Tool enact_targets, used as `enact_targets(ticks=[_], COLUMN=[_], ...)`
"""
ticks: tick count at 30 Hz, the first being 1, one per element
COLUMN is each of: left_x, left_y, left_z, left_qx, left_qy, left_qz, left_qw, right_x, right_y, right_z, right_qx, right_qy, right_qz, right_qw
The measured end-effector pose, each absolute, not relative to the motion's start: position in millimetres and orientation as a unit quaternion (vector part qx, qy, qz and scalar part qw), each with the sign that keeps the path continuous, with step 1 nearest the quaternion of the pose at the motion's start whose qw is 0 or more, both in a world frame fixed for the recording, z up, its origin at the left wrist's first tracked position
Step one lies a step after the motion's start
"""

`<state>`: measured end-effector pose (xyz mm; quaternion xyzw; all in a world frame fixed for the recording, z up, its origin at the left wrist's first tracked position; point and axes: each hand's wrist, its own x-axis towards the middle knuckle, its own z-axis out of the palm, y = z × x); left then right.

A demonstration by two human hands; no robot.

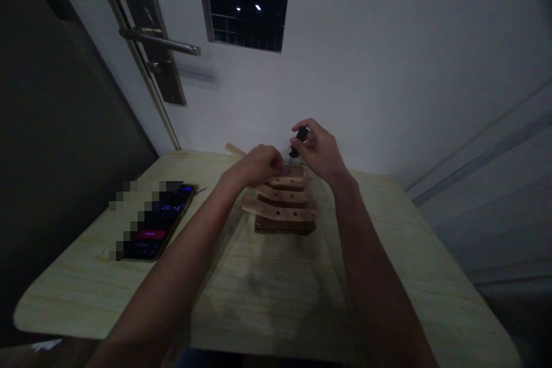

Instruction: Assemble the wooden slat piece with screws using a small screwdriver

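My right hand (319, 152) is closed around the black handle of a screwdriver (301, 141). The screwdriver is tilted, its thin shaft running down and to the left to the far part of a brown block (284, 229). Beside the shaft's tip, my left hand (264, 164) has its fingers curled together; what they pinch, if anything, is hidden. Several pale wooden strips lie across the block, and the nearest strip (282, 211) shows two dark holes. Another strip (235, 150) sticks out behind my left hand. The exact spot under the screwdriver tip is too small to tell.
The block rests on a pale wood-grain table (267, 293). To the left lies a phone (157, 224) with a lit screen, and a thin dark piece (200, 190) is beside it. Behind the table stands a white door with a metal handle (161, 40) and a dark window (248, 0).
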<state>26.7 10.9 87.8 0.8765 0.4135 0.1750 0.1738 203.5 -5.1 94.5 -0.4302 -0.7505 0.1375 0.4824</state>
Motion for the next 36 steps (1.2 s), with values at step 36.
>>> enact_targets(ticks=[36], left_x=[23.9], left_y=[15.0], left_z=[78.2], left_qx=[0.888], left_qy=[0.426], left_qz=[0.128], left_qw=[0.119], right_x=[198.4], right_y=[-3.0], right_z=[88.0], right_qx=[-0.419], right_qy=[-0.758], right_qz=[0.139], right_qw=[0.480])
